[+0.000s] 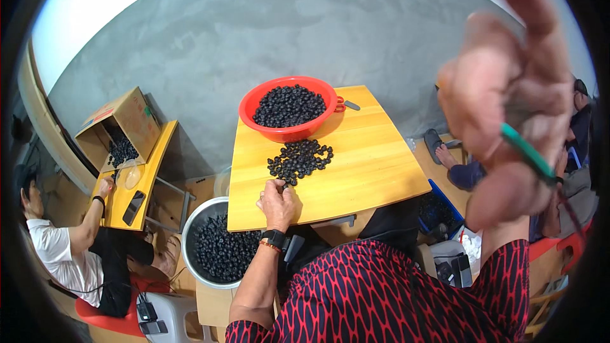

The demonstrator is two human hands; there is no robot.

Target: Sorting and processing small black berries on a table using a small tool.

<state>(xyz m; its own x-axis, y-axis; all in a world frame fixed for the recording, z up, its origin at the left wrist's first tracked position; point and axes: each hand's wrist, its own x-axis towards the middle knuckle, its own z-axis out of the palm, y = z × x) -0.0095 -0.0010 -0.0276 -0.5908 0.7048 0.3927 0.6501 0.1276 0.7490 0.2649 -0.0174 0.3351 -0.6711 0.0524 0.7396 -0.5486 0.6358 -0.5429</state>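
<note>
Small, round, glossy black pieces (298, 160) lie loose and heaped just beyond the left hand (277, 206), on a smooth yellow wood-grain tabletop (362, 165); that hand is half curled, thumb and index finger drawn together at the heap's near edge — whether they pinch a piece, I cannot tell. The right hand (483, 82) is raised near the camera, well apart from the heap and badly blurred; its fingers are partly bent around a slim green rod-like tool (527, 151), whose long axis slants down to the right, toward its dark end. Beyond the left hand, past the heap, a red basin (289, 134) is filled with similar black pieces; beside the left forearm, below the tabletop, a round metal basin (188, 241) holds many more; far to the left hand's left, a cardboard box (136, 121) lies open on its side — black pieces at its mouth.
</note>
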